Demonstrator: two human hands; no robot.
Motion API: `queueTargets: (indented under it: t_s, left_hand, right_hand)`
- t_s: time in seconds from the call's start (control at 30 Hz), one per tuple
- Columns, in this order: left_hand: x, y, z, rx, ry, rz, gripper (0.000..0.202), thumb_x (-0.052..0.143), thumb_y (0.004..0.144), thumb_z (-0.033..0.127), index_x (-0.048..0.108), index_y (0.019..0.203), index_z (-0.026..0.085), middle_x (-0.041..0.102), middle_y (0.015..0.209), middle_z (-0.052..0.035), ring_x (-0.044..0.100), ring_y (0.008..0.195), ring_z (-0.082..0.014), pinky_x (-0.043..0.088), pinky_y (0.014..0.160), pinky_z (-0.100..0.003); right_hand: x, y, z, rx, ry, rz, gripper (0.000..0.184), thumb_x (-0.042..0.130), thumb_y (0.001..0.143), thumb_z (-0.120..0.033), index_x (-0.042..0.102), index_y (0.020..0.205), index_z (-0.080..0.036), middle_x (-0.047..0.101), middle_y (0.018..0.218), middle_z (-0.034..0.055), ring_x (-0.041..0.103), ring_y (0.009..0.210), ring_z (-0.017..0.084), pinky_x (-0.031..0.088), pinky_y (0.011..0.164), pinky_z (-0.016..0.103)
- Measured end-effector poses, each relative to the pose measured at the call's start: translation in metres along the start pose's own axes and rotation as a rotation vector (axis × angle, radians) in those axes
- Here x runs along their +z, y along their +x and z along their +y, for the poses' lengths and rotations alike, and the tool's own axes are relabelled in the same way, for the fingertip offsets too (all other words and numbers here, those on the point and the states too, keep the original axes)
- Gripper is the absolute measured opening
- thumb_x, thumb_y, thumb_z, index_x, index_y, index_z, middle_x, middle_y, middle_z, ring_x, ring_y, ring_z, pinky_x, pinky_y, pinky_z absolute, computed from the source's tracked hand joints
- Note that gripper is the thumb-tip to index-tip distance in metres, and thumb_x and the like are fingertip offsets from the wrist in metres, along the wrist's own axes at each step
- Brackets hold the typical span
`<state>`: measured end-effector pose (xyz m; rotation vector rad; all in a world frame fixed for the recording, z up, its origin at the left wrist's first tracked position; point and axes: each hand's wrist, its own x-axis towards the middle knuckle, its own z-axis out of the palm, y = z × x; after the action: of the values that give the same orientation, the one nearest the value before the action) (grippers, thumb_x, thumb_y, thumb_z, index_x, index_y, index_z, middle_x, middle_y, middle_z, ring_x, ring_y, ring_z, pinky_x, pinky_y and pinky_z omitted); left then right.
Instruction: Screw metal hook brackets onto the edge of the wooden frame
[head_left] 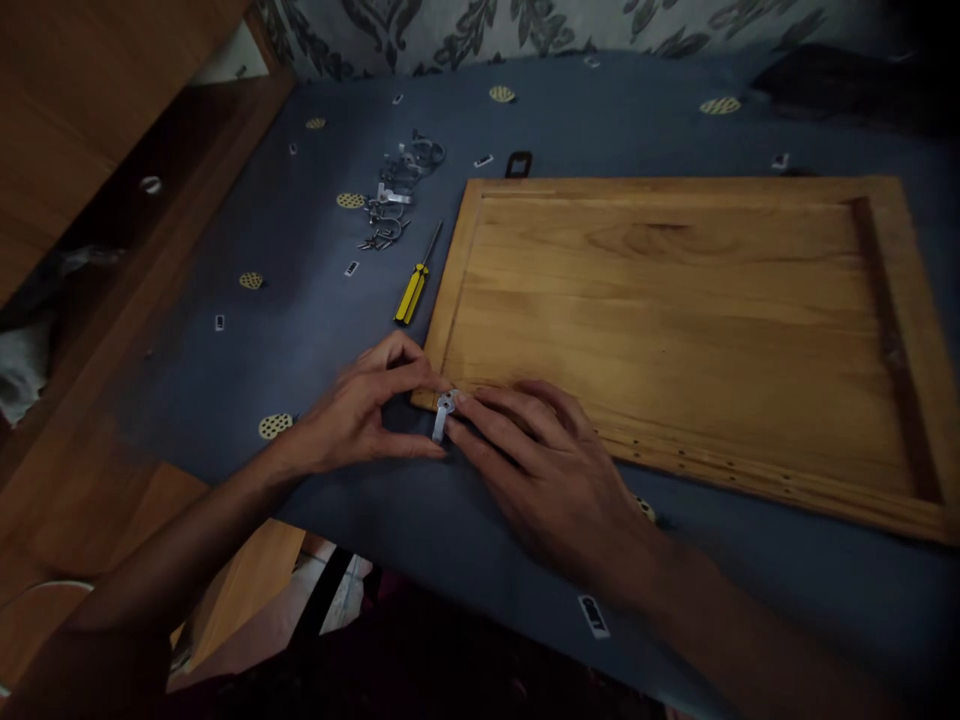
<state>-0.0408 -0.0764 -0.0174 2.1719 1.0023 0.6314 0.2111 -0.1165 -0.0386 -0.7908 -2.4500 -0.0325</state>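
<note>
A small silver metal hinge (444, 408) with holes in its plate lies at the near left corner of a framed wooden cabinet door (660, 290). Its narrow arm sticks out past the door's edge. My left hand (367, 405) grips it from the left, index fingertip at the plate and thumb by the arm's end. From the other side, my right hand (547, 460) pinches the hinge with its fingertips, its other fingers resting over the door's near edge. Left of the door lies a screwdriver (412, 290) with a yellow handle.
A loose group of metal fittings (390, 200) and several screws (382, 238) lies beyond the screwdriver. A dark flat piece (518, 164) sits behind the door. Blue patterned cloth (300, 230) covers the surface. Wooden furniture (97, 110) stands at left, and dark fabric (847, 90) lies far right.
</note>
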Motion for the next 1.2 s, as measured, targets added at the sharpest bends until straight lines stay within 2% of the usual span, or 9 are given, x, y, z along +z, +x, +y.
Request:
queueTargets:
  t_s: [0.2, 0.47, 0.67, 0.9, 0.97, 1.03, 1.13, 1.2]
  left_hand:
    - [-0.001, 0.001, 0.0, 0.041, -0.006, 0.009, 0.049, 0.088, 0.086, 0.051, 0.075, 0.124, 0.025, 0.06, 0.111, -0.0059, 0.058, 0.102, -0.0225, 0.056, 0.091, -0.037]
    - [-0.002, 0.002, 0.001, 0.013, 0.001, -0.011, 0.047, 0.088, 0.086, 0.052, 0.075, 0.123, 0.026, 0.06, 0.111, -0.0057, 0.058, 0.102, -0.0223, 0.056, 0.091, -0.036]
    - [-0.002, 0.002, 0.001, 0.025, 0.0, -0.014, 0.046, 0.086, 0.087, 0.053, 0.075, 0.122, 0.026, 0.06, 0.112, -0.0056, 0.058, 0.103, -0.0222, 0.056, 0.092, -0.036]
    - [-0.002, 0.0, 0.001, 0.036, 0.018, -0.001, 0.052, 0.086, 0.088, 0.054, 0.072, 0.129, 0.026, 0.059, 0.116, -0.007, 0.058, 0.108, -0.0227, 0.057, 0.095, -0.037]
    - [-0.005, -0.002, 0.003, 0.035, -0.021, 0.037, 0.055, 0.086, 0.087, 0.056, 0.07, 0.132, 0.027, 0.06, 0.117, -0.0072, 0.059, 0.108, -0.023, 0.057, 0.095, -0.038]
    - [-0.011, -0.005, 0.004, -0.021, -0.076, 0.117, 0.05, 0.084, 0.09, 0.055, 0.072, 0.129, 0.028, 0.062, 0.115, -0.0067, 0.061, 0.102, -0.0218, 0.058, 0.092, -0.038]
    - [-0.02, -0.008, 0.005, -0.189, -0.161, 0.289, 0.03, 0.077, 0.096, 0.051, 0.076, 0.114, 0.026, 0.067, 0.107, -0.0053, 0.063, 0.093, -0.0199, 0.057, 0.085, -0.035]
    - [-0.023, -0.009, 0.005, -0.245, -0.195, 0.361, 0.027, 0.076, 0.097, 0.049, 0.077, 0.106, 0.024, 0.068, 0.103, -0.0047, 0.064, 0.091, -0.0193, 0.056, 0.084, -0.033]
  right_hand:
    - [-0.002, -0.002, 0.002, 0.01, 0.037, 0.017, 0.032, 0.046, 0.109, -0.008, 0.069, 0.131, -0.006, 0.077, 0.135, 0.0117, 0.064, 0.124, 0.028, 0.049, 0.109, 0.047]
    - [-0.001, -0.002, 0.003, 0.002, -0.001, -0.022, 0.034, 0.046, 0.108, -0.01, 0.071, 0.132, -0.013, 0.078, 0.132, 0.009, 0.064, 0.122, 0.027, 0.051, 0.109, 0.05]
    - [-0.002, 0.002, 0.002, 0.008, 0.013, -0.016, 0.033, 0.046, 0.109, -0.009, 0.073, 0.128, -0.009, 0.079, 0.128, 0.0118, 0.064, 0.118, 0.028, 0.053, 0.105, 0.053]
    - [-0.003, 0.004, 0.002, 0.005, 0.016, -0.002, 0.03, 0.049, 0.108, -0.007, 0.072, 0.125, -0.007, 0.079, 0.128, 0.0103, 0.062, 0.117, 0.03, 0.051, 0.105, 0.054]
    - [-0.003, 0.004, 0.002, 0.008, 0.02, 0.008, 0.03, 0.048, 0.108, -0.008, 0.072, 0.126, -0.007, 0.079, 0.128, 0.0103, 0.062, 0.117, 0.029, 0.05, 0.106, 0.053]
    - [-0.003, 0.004, 0.002, 0.01, 0.015, 0.007, 0.03, 0.048, 0.108, -0.008, 0.072, 0.126, -0.007, 0.08, 0.128, 0.0102, 0.062, 0.118, 0.029, 0.049, 0.107, 0.052]
    - [-0.004, 0.003, 0.002, 0.009, 0.008, -0.017, 0.03, 0.05, 0.108, -0.008, 0.073, 0.126, -0.009, 0.08, 0.128, 0.0098, 0.063, 0.119, 0.027, 0.05, 0.108, 0.05]
    - [-0.003, 0.002, 0.002, 0.016, 0.03, -0.025, 0.031, 0.048, 0.109, -0.009, 0.073, 0.128, -0.011, 0.08, 0.128, 0.0106, 0.064, 0.12, 0.027, 0.05, 0.11, 0.051]
